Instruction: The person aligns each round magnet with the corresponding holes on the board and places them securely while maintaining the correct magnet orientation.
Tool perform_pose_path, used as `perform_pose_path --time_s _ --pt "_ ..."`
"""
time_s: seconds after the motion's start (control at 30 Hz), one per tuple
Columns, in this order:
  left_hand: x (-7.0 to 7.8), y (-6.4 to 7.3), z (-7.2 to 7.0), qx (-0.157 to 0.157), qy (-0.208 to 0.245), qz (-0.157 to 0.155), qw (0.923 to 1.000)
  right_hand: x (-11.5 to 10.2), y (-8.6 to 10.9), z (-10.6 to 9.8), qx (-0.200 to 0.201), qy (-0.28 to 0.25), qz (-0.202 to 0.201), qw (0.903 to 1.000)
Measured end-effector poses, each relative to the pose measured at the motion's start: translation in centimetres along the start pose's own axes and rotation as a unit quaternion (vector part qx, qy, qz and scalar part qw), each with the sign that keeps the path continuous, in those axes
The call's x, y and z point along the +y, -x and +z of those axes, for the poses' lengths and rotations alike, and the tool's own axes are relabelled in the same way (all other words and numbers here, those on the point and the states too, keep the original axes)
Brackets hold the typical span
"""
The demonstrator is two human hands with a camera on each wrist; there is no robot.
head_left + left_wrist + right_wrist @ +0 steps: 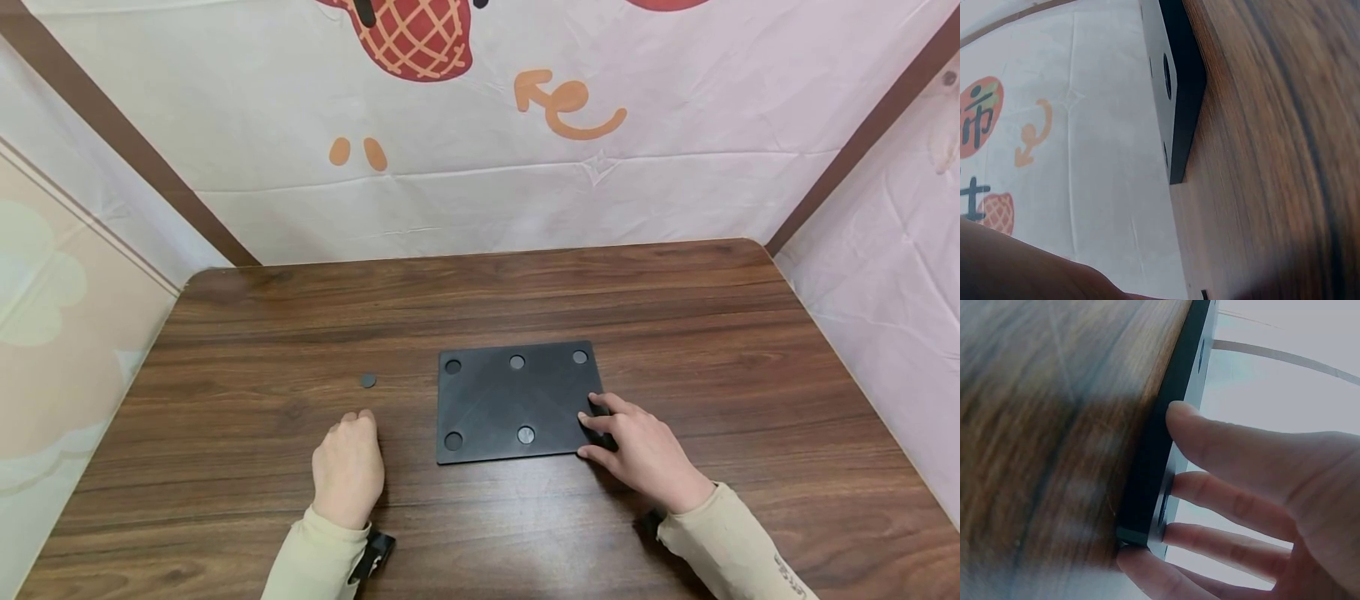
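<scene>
A flat black board [517, 396] with round recesses lies on the table. Grey discs fill some recesses, including a shiny disc [526, 435] at the front middle; both recesses at its left end look dark and vacant. My right hand [641, 442] grips the board's right end. In the right wrist view, the thumb [1188, 422] presses the front edge, and other fingers touch the top and the end. My left hand [348, 467] is curled in a fist on the table, left of the board; its palm is hidden. Just beyond it lies a loose dark disc [368, 381].
The wood-grain table [285, 333] reaches back to a pale printed cloth [480, 217], with further cloth at both sides. Dark straps with small devices [372, 554] sit at the wrists.
</scene>
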State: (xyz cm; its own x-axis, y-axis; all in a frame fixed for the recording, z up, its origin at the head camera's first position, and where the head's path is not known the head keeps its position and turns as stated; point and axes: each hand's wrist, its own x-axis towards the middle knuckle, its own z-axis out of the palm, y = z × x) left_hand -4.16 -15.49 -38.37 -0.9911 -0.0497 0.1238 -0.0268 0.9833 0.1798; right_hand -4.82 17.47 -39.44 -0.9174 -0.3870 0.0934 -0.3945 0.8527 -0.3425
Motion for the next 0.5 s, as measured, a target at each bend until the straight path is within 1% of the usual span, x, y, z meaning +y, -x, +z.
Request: perform_pose_path --time_s 0.3,0.5 --pt "-0.37 -0.08 0.02 -0.004 0.016 -0.003 0.9999 0.02 0.02 0.05 -0.005 0.001 0.005 1.0" --pt "-0.4 -0.1 0.05 0.007 0.028 0.0 0.9996 0.01 -0.01 0.03 -0.003 0.001 0.002 1.0"
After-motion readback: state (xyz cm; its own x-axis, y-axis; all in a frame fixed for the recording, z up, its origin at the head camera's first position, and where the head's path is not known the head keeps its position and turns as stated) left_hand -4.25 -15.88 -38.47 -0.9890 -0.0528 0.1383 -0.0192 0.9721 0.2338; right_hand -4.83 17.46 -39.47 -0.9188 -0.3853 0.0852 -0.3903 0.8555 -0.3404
